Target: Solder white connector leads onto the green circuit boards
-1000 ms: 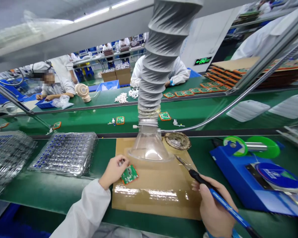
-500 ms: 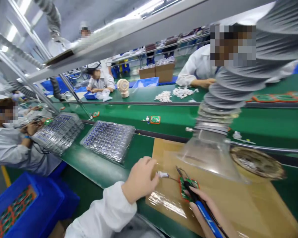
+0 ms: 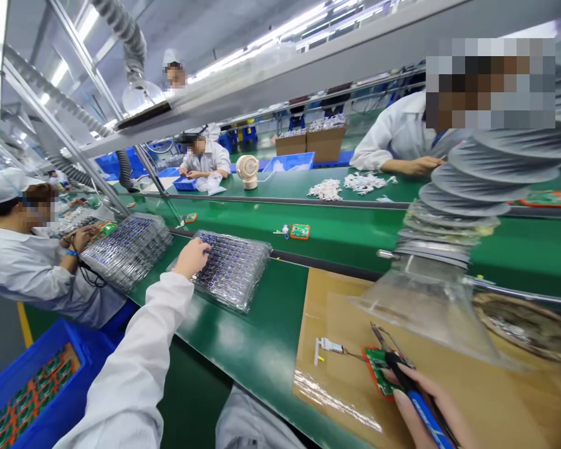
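My left hand (image 3: pixel 192 257) is at the left side of a clear plastic tray (image 3: pixel 231 271) with rows of small blue-marked parts. Its fingers are bent together over the parts; whatever is between them is hidden. My right hand (image 3: pixel 430 405) is closed around a blue-and-black soldering iron (image 3: pixel 418 399), whose tip points up and away from me. Beneath the iron lies a green circuit board (image 3: pixel 378 368) with an orange edge, partly covered by it. Thin wires run from the board to a small white-and-silver part (image 3: pixel 331 345) on the brown sheet (image 3: pixel 327 386).
A fume hood (image 3: pixel 430 305) on a ribbed hose hangs just beyond the board. Right of it is a round dish (image 3: pixel 528 324). More trays (image 3: pixel 128 249) are stacked at left, near a co-worker. A blue bin (image 3: pixel 70 374) of boards stands lower left. A green belt (image 3: pixel 234 215) runs behind.
My left hand has moved left from beside the small white part to the plastic tray. My right hand still holds the soldering iron over the board. The view has shifted slightly.
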{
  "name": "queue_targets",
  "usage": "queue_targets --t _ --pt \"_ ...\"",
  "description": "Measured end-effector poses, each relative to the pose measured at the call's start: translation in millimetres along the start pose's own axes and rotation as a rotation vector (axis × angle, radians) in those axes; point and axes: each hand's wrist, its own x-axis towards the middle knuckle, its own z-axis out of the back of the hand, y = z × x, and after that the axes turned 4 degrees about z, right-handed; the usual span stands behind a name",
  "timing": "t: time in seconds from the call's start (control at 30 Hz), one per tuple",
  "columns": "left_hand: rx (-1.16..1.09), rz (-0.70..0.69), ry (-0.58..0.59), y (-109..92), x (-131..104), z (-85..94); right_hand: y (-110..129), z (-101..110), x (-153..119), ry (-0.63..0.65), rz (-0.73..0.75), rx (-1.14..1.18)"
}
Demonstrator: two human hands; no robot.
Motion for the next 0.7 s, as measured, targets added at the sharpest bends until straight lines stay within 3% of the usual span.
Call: queue_targets --t 0.1,0.33,0.7 --pt "0.032 -0.075 0.048 -6 22 1.8 7 9 -2 0.13 -0.035 -0.017" --pt "0.085 -0.102 0.095 -12 47 11.1 29 8 -8 0.068 -0.042 -0.07" --pt "0.004 -0.128 0.11 -10 50 0.3 30 10 -9 0.076 -0.051 -0.108"
